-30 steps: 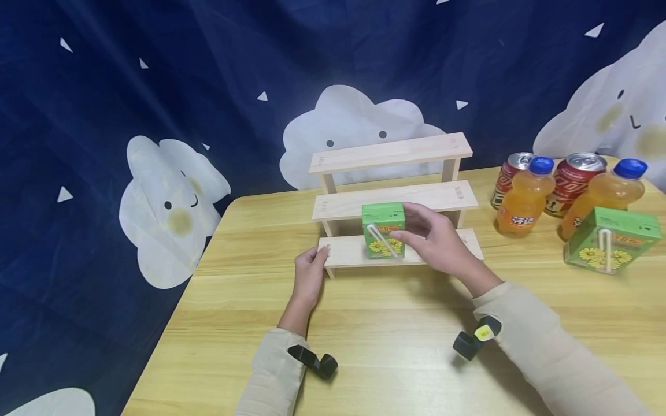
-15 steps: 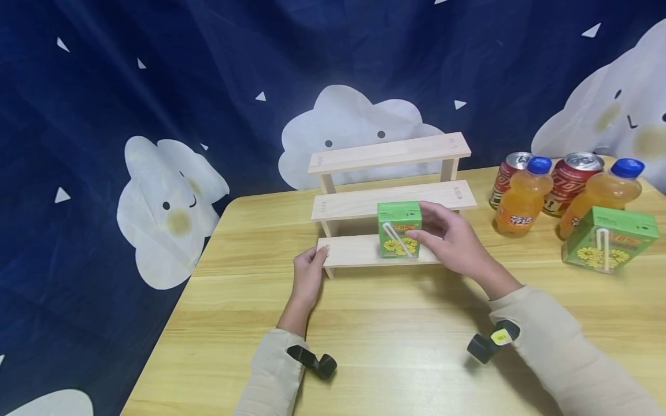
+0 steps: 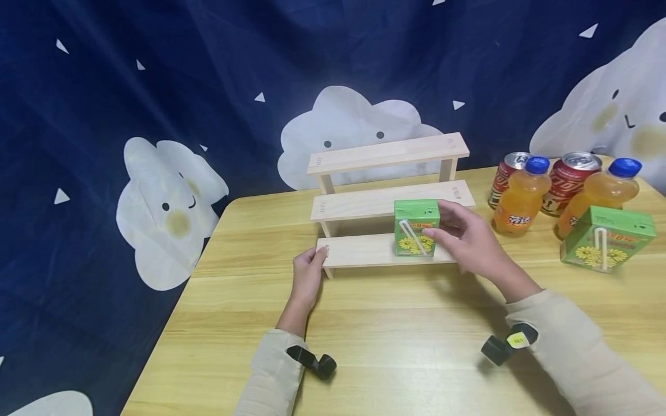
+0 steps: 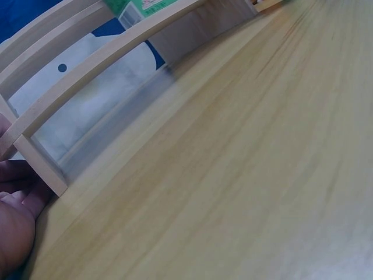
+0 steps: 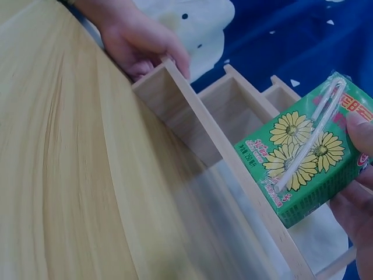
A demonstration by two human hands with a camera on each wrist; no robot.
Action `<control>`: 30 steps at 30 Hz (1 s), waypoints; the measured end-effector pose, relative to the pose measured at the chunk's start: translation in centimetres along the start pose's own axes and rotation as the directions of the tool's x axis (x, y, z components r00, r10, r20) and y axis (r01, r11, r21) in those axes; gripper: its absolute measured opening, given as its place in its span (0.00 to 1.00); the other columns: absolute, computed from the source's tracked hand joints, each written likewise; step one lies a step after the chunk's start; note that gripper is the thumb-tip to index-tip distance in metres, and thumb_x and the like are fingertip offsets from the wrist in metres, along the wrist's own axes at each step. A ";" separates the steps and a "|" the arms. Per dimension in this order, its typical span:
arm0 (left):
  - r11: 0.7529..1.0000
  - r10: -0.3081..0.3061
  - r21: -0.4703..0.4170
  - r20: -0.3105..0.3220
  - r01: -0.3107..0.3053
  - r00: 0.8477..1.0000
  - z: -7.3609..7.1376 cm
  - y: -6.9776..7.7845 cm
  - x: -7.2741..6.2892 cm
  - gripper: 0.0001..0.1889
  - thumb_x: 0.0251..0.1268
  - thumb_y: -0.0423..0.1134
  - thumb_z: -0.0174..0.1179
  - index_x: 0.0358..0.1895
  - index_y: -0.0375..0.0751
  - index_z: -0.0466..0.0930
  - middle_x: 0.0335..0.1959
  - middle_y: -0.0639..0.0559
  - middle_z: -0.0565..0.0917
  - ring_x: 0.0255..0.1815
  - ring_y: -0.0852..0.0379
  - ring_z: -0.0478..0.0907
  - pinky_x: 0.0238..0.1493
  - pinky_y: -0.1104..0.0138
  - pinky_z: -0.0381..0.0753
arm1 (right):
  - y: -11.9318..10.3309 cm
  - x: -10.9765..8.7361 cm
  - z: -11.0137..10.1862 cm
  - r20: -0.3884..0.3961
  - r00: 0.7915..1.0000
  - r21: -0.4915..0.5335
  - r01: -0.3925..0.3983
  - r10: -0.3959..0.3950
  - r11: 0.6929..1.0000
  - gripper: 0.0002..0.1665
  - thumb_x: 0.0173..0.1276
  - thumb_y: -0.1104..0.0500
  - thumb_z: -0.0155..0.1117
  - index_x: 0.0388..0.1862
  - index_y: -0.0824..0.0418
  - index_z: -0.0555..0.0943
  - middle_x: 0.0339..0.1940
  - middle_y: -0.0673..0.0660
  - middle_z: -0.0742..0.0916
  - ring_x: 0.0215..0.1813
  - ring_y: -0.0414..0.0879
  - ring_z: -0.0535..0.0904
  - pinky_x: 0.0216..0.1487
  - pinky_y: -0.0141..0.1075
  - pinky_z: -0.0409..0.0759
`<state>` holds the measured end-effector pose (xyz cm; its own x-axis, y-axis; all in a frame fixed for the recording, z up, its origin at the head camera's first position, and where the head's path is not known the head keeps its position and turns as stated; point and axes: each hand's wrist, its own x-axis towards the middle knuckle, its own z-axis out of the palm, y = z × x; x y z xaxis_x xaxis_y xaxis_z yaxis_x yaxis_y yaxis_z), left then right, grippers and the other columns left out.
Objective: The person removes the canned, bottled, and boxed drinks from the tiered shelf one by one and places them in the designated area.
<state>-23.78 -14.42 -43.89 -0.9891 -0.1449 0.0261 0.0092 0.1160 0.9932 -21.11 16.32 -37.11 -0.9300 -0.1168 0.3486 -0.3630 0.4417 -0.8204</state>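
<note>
A green drink carton (image 3: 416, 228) with yellow flowers and a white straw on its front stands upright at the lowest step of a three-tier wooden shelf (image 3: 359, 251). My right hand (image 3: 474, 242) grips the carton from its right side, thumb on the front face. In the right wrist view the carton (image 5: 306, 143) sits right at the step's front edge. My left hand (image 3: 308, 276) holds the left end of the lowest step, thumb on top. The left wrist view shows only part of that hand (image 4: 17, 221), beside the shelf's leg.
To the right stand two orange soda bottles (image 3: 520, 199) with blue caps, two red cans (image 3: 569, 185) and a second green carton (image 3: 609, 240). Behind the wooden table (image 3: 250, 335) hangs a dark blue curtain (image 3: 234, 46) with white clouds.
My right hand has moved the carton rightward along the lowest step, from near its middle toward its right end. My left hand keeps its place on the shelf.
</note>
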 end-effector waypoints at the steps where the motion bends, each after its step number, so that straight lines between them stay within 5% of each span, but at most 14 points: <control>1: 1.000 -0.001 -0.002 0.003 0.001 1.000 0.0 0.0 0.0 0.16 0.67 0.40 0.55 0.44 0.27 0.82 0.37 0.41 0.85 0.38 0.61 0.78 0.44 0.71 0.79 | 0.0 -0.1 -0.1 -0.006 1.000 0.000 0.005 -0.005 1.000 0.34 0.63 0.57 0.66 0.66 0.63 0.68 0.53 0.63 0.82 0.52 0.50 0.79 0.55 0.38 0.77; 10: 1.000 -0.003 -0.003 0.002 0.003 1.000 -0.1 0.0 0.0 0.17 0.67 0.40 0.55 0.45 0.27 0.82 0.37 0.41 0.85 0.39 0.61 0.78 0.45 0.71 0.79 | 0.8 -0.6 -1.0 -0.079 0.994 0.023 0.078 -0.076 0.997 0.31 0.61 0.64 0.67 0.63 0.65 0.71 0.48 0.64 0.83 0.47 0.27 0.76 0.48 0.18 0.74; 30: 1.000 0.018 -0.005 -0.007 -0.018 1.000 0.1 -0.1 0.0 0.16 0.66 0.39 0.54 0.43 0.27 0.82 0.35 0.41 0.85 0.37 0.60 0.79 0.43 0.71 0.79 | 1.7 -1.8 -3.6 -0.151 0.989 -0.059 -0.008 -0.001 0.998 0.31 0.63 0.62 0.65 0.64 0.67 0.69 0.54 0.69 0.80 0.47 0.20 0.70 0.45 0.12 0.70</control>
<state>-23.79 -14.36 -44.00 -0.9878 -0.1496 0.0444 0.0274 0.1138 0.9931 -19.82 20.51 -37.45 -0.9100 0.0183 0.4142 -0.3517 0.4947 -0.7947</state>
